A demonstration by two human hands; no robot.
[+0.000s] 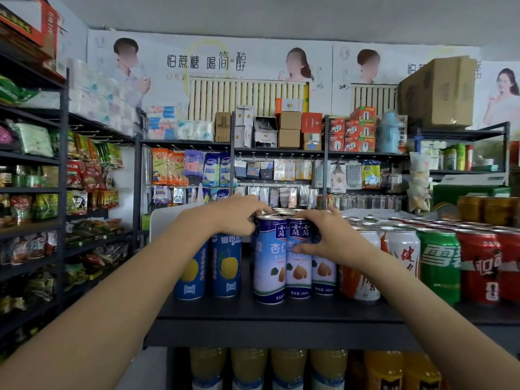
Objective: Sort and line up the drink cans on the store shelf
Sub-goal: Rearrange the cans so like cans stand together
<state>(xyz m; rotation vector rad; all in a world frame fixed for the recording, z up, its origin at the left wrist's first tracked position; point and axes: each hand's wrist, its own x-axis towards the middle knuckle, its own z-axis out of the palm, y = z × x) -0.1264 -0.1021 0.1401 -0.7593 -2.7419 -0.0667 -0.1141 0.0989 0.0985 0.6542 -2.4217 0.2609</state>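
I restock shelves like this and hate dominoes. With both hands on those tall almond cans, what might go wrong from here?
The tall pale-blue almond drink cans stand packed together; a push from the left hand or right hand may tip one. They stand near the dark shelf's front edge, so a tipped can could fall. The orange-and-white can beside them already leans.

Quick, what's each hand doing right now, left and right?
Left hand: fingers curled round the top of the left pale blue can.
Right hand: grips the middle pale blue can, thumb across its front.
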